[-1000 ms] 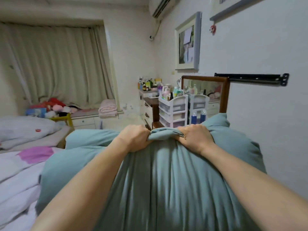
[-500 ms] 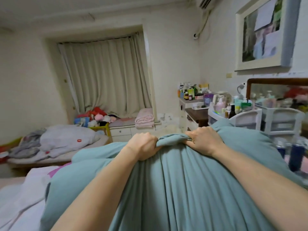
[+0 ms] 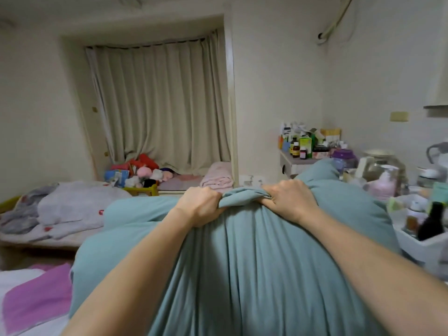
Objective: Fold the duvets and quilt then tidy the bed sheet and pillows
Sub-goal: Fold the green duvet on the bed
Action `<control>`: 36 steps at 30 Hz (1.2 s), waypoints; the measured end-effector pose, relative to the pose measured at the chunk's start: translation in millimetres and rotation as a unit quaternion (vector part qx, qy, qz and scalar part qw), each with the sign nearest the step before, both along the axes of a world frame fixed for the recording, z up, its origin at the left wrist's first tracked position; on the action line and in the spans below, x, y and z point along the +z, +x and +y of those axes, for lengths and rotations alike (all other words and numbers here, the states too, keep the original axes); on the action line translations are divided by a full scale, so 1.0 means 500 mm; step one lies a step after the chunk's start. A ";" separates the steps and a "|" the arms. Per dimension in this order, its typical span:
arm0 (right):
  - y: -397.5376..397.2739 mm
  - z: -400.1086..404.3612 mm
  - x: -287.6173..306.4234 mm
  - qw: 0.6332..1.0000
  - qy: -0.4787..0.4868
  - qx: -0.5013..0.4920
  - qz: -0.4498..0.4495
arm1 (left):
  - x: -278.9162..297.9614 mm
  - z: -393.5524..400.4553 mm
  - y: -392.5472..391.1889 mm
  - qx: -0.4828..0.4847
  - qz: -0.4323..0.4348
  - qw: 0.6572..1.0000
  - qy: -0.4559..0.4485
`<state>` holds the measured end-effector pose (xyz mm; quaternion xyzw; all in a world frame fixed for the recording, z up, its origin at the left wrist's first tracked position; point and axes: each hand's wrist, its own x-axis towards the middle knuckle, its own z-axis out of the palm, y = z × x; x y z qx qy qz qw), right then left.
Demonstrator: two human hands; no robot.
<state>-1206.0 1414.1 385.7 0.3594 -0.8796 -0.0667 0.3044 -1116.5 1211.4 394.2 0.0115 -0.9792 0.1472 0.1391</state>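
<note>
A bulky teal duvet (image 3: 242, 275) hangs in front of me, lifted off the bed and filling the lower middle of the view. My left hand (image 3: 200, 206) grips its bunched top edge, fingers curled into the cloth. My right hand (image 3: 289, 198) grips the same edge a short way to the right. Between the fists the fabric puckers into a small ridge. At the lower left lies a white sheet with a purple patch (image 3: 36, 299). On the far bed at the left sits a crumpled pale grey quilt (image 3: 72, 204).
A pink folded blanket (image 3: 218, 177) and soft toys (image 3: 145, 172) lie on the window ledge under beige curtains (image 3: 160, 103). To the right, a dresser (image 3: 298, 163) and white organiser (image 3: 421, 246) crowded with bottles stand close to the duvet.
My view has swung left, away from the mirror and wall frame toward the curtained window. Both hands keep their grip on the duvet's top edge, still close together.
</note>
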 end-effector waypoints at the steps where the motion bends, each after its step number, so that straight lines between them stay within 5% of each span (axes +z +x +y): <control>1: -0.047 -0.020 -0.002 1.000 0.002 0.001 0.000 | -0.006 -0.019 -0.049 0.005 -0.005 1.000 0.000; 24: -1.240 -0.597 -0.071 0.996 0.035 0.050 -0.057 | -0.105 -0.579 -1.191 0.064 -0.027 0.996 0.053; 36: -1.601 -0.970 -0.114 0.985 0.057 0.149 -0.061 | -0.168 -0.903 -1.490 0.160 -0.044 0.981 0.101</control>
